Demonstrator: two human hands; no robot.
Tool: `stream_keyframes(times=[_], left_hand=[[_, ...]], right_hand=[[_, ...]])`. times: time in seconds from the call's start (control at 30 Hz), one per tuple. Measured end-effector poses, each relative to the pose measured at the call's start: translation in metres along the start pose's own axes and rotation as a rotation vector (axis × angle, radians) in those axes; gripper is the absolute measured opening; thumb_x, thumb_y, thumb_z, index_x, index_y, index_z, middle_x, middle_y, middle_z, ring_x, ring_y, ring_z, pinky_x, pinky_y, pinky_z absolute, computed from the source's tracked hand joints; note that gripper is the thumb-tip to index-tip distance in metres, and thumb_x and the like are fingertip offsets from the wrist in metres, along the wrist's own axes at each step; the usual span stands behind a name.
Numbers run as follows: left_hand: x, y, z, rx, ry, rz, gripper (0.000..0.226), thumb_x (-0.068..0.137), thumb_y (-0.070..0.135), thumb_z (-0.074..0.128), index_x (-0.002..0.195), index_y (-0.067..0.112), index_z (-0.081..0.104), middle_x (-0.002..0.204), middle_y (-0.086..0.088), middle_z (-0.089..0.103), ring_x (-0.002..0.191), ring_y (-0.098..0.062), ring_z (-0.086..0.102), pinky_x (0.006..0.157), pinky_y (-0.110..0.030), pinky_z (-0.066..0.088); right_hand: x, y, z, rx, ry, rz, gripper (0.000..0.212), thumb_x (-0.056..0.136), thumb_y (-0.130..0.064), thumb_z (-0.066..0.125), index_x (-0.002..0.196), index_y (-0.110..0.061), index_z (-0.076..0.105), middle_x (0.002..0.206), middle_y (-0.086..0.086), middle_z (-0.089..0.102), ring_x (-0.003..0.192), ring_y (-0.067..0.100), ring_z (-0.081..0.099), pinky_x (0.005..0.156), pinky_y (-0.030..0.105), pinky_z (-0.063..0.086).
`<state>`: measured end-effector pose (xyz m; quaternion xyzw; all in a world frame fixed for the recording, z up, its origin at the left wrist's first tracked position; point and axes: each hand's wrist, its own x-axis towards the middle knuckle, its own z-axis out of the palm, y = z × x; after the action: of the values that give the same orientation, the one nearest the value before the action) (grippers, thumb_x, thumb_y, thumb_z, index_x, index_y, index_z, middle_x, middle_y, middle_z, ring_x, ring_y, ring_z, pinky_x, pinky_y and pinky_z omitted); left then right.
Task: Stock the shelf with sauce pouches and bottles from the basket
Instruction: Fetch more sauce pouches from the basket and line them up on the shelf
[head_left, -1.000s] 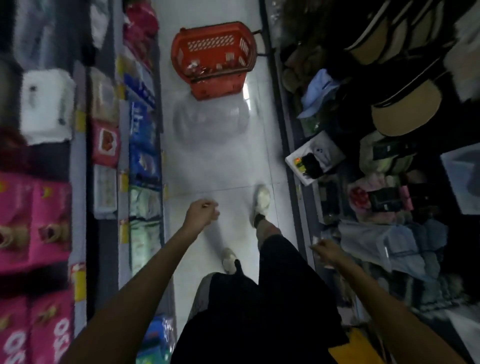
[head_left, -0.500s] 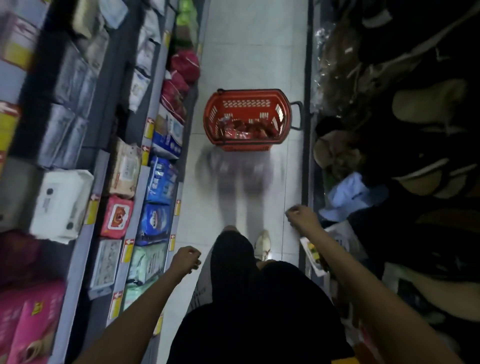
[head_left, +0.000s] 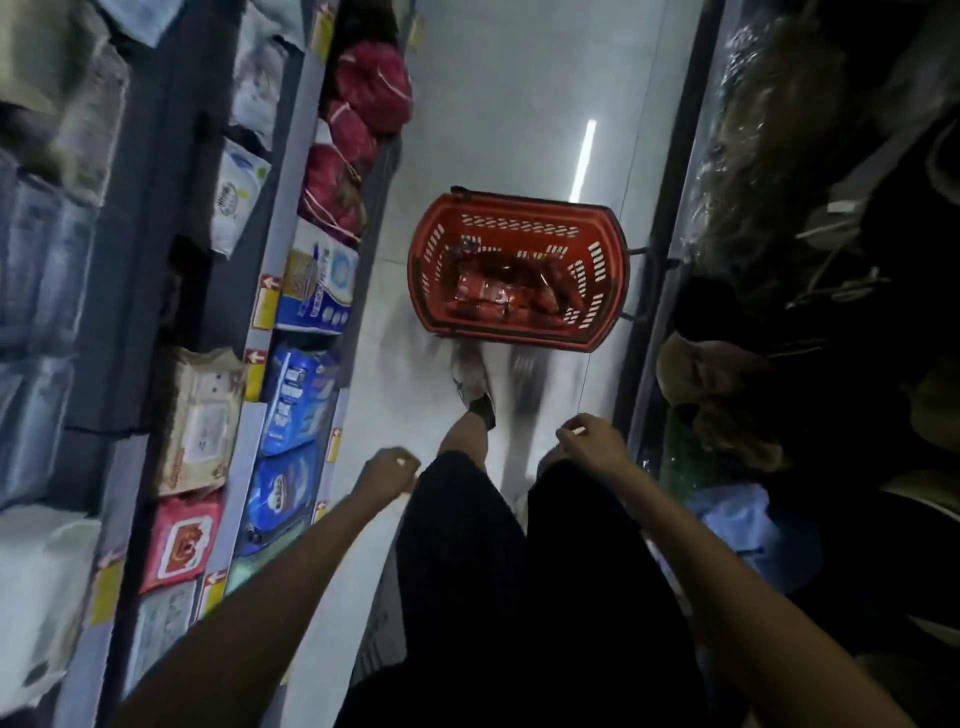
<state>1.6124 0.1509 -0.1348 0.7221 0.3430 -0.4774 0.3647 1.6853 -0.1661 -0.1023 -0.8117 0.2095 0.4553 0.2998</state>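
The basket (head_left: 422, 260) now lies much closer than half a second ago, at 12 o'clock from the hands. One shoe (head_left: 474, 382) has stepped up just short of its near rim. It sits on the pale aisle floor (head_left: 493, 104) with its long axis across the aisle, 9 to 3 o'clock, mouth up. Red sauce pouches (head_left: 493, 293) lie heaped inside; their facing is too blurred to tell. Its dark handle (head_left: 643, 252) sticks out toward 3 o'clock and reaches the base edge of the rack (head_left: 675, 182) there. At 9 o'clock a strip of bare floor separates the basket from the stocked shelf (head_left: 247, 457), and more open floor runs beyond the basket toward 12. The left hand (head_left: 387, 475) and right hand (head_left: 592, 441) hang loosely curled and hold nothing, on either side of the legs.
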Motion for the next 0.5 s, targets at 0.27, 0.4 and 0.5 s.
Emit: stream_keyframes(times=[0.27,0.4,0.5], left_hand=[[0.135,0.185,-0.02,-0.196,0.059,0.127,0.019,0.099,0.024,0.056,0.1,0.012,0.071,0.092,-0.011,0.076,0.078,-0.023,0.07,0.077,-0.033,0.052],[0.217,0.203,0.008,0.016,0.276,0.167,0.02,0.104,0.029,0.049,0.098,0.019,0.065,0.087,0.0,0.07,0.08,-0.022,0.066,0.076,-0.034,0.051],[0.276,0.199,0.054,0.226,0.45,0.267,0.021,0.103,0.032,0.051,0.1,0.019,0.066,0.093,0.0,0.07,0.087,-0.022,0.065,0.082,-0.039,0.054]], right_hand=[[0.175,-0.057,-0.012,0.032,-0.032,-0.029,0.031,0.096,-0.038,0.054,0.1,-0.012,0.07,0.095,0.007,0.074,0.091,0.028,0.071,0.091,0.043,0.057],[0.297,-0.074,0.01,0.009,-0.058,-0.115,0.032,0.099,-0.037,0.052,0.109,-0.01,0.068,0.101,0.01,0.074,0.092,0.031,0.07,0.087,0.047,0.057],[0.386,-0.078,0.034,-0.099,-0.038,-0.194,0.034,0.1,-0.037,0.051,0.117,-0.012,0.067,0.108,0.012,0.074,0.097,0.032,0.069,0.087,0.045,0.056]])
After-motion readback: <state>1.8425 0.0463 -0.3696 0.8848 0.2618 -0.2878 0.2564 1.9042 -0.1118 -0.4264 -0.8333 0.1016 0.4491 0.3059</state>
